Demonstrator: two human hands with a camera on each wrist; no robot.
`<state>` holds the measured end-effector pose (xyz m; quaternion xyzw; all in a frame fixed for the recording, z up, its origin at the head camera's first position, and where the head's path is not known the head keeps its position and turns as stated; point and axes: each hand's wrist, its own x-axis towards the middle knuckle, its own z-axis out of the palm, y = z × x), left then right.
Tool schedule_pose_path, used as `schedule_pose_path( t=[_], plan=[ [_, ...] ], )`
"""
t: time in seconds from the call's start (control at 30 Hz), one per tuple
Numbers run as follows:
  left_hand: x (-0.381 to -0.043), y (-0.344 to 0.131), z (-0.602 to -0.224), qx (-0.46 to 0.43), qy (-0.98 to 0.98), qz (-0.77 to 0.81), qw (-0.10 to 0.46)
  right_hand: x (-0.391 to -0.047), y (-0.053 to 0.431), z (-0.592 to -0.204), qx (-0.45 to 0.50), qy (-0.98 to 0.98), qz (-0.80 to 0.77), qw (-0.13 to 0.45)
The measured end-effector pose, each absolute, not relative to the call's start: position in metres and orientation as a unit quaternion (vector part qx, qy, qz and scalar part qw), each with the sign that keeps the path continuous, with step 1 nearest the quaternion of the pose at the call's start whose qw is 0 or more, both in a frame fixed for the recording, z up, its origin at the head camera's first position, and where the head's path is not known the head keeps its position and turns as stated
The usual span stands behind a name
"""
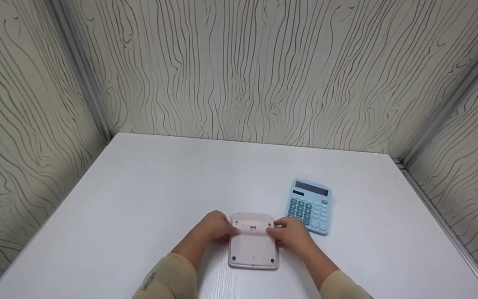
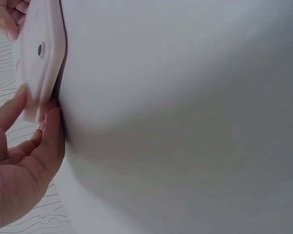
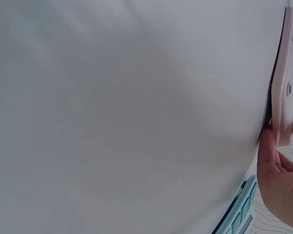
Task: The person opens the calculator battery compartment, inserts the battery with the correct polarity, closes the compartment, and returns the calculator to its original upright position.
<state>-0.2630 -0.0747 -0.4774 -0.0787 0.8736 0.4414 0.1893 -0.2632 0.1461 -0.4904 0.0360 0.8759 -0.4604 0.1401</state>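
A pale pink calculator is back side up near the front of the table, its dark round feet showing at the corners. My left hand pinches its left edge, thumb on the back face and fingers at the side. On the opposite edge my right hand holds it the same way. In the left wrist view, the left hand grips the pink calculator with fingertips tucked beneath its edge. The right wrist view has the right hand with fingers under the pink calculator's rim.
A light blue calculator lies face up on the white table, just beyond the right hand, which overlaps its lower corner in the head view. Wood-grain patterned panels stand around the table's back and sides.
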Motion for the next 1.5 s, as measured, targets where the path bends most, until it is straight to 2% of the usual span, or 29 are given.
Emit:
schedule_pose_path(
  t=[0.37,0.87,1.2,1.5],
  plan=[
    [-0.261,-0.072,-0.474,-0.07,0.882,0.436,0.166,-0.265,0.145,-0.483,0.043,0.872,-0.461,0.158],
    [-0.261,-0.067,-0.452,-0.11,0.857,0.482,0.149,-0.269,0.131,-0.452,0.018,0.852,-0.514,0.097],
    [-0.258,-0.054,-0.445,-0.118,0.854,0.482,0.158,-0.261,0.117,-0.433,-0.043,0.832,-0.549,0.072],
    [-0.257,-0.049,-0.44,-0.125,0.83,0.519,0.163,-0.251,0.106,-0.418,-0.098,0.821,-0.557,0.076]
  ],
)
